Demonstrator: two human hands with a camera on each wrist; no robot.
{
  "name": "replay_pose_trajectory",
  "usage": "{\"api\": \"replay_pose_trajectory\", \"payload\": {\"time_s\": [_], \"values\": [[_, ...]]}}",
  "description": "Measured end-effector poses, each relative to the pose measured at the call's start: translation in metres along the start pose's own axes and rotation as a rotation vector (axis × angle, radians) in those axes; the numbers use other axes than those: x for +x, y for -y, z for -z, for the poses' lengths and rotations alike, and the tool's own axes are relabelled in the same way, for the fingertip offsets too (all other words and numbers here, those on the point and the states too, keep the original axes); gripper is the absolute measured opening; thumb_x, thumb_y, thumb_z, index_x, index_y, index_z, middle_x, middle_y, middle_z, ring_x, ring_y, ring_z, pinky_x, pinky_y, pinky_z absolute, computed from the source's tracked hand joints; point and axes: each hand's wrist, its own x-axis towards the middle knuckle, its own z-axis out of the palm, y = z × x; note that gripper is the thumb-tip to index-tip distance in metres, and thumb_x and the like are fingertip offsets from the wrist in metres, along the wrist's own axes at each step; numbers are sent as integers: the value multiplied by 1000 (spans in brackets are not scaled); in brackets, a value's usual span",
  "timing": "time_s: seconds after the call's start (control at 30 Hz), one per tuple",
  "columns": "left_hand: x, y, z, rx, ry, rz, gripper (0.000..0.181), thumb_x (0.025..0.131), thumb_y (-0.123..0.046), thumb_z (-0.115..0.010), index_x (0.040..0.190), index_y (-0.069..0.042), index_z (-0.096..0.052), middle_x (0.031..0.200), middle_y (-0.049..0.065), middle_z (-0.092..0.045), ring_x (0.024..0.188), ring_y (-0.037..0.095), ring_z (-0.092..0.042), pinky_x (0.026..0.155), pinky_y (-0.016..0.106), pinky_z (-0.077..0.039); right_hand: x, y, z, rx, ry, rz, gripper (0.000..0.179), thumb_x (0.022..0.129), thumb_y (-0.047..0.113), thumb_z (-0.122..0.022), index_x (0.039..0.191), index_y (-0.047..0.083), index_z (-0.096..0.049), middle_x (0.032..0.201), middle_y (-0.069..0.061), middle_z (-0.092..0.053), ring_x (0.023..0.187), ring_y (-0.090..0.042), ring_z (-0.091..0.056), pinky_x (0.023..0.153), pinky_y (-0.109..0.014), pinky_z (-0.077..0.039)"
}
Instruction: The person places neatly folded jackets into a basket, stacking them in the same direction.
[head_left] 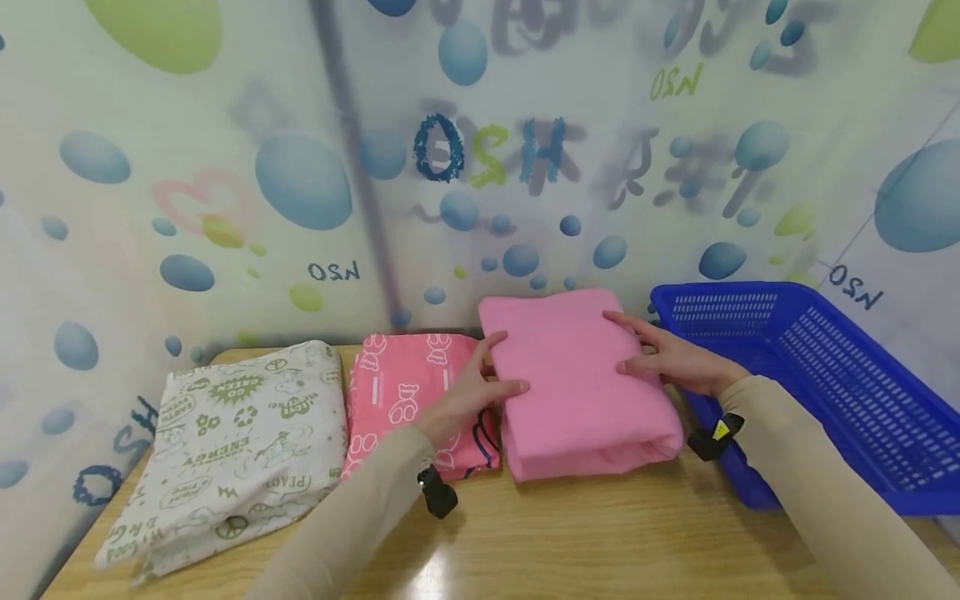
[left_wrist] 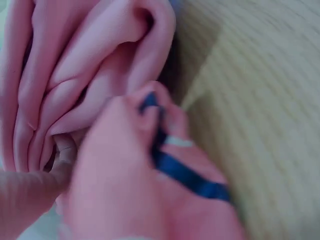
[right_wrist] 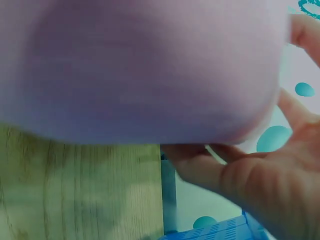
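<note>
Two-sided grip on pink folded cloth (head_left: 573,383): left hand (head_left: 462,400) at 9 o'clock, right hand (head_left: 681,360) at 3, fingers bent round it | on or just over wooden table (head_left: 570,533), unclear | blue basket (head_left: 858,375) at 3, slotted inner walls showing | patterned cloth (head_left: 405,379) at 9

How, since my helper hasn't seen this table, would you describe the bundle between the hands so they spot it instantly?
Find the wooden table and, at its right, the blue basket. Just left of that is a folded pink bundle between the left hand and right hand. It is plain, while the pink cloth and white cloth farther left are printed.
</note>
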Motion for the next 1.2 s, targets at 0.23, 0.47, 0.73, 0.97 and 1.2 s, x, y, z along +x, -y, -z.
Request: {"api": "replay_pose_trajectory", "payload": {"time_s": [0.23,0.47,0.73,0.97,1.2], "values": [[-2,-26,5,-18,-42,-62,83,86,-18,-74,150,-32,-24,124,19,-49,104,28,-59,87,40,-49,2,3,2,76,-92,99,73,97,20,-59,156,27,-17,154,-23,-13,134,-45,-27,100,-55,-36],[-1,-47,4,-35,-90,-140,79,86,-14,-74,149,-34,-31,124,20,-51,107,30,-58,91,41,-49,-1,13,3,158,-179,151,64,99,17,-57,154,25,-25,150,-21,-20,129,-41,-34,87,-32,-50],[0,-66,2,-45,-79,-165,76,85,-11,-73,148,-32,-34,126,18,-51,114,26,-53,94,40,-46,-12,29,7,169,-210,142,63,99,17,-56,153,28,-25,150,-19,-19,124,-31,-40,84,-31,-51],[2,-80,-17,-146,6,-178,79,86,-7,-72,147,-38,-33,135,15,-46,123,27,-48,102,43,-40,-36,52,31,20,-275,132,59,100,22,-54,152,29,-27,151,-17,-22,120,-23,-45,83,-25,-50],[7,-88,-56,-283,118,-230,82,87,6,-64,151,-33,-30,137,16,-47,123,30,-49,101,40,-41,-64,58,62,-260,-320,67,58,101,29,-50,152,23,-23,152,-23,-23,130,-37,-34,79,-16,-42]]}}
